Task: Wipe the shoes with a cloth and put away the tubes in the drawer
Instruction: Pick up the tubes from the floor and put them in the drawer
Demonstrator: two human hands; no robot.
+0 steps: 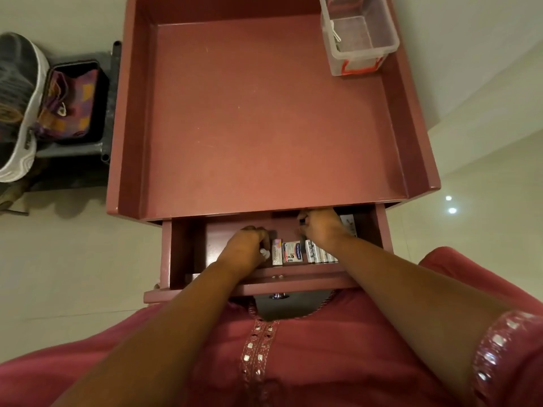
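Observation:
The maroon drawer of a small cabinet stands pulled out below me, and both my hands are inside it. My left hand is curled around a small tube with a white cap, at the left end of a row of small upright boxes. My right hand is closed around a small dark object at the back right of the drawer; most of it is hidden. A grey shoe with a white sole lies far left on a low rack.
The cabinet's tray-like top holds a clear plastic box with keys at its far right corner. A dark bin with a patterned pouch sits on the rack left of the cabinet. Pale floor tiles surround it.

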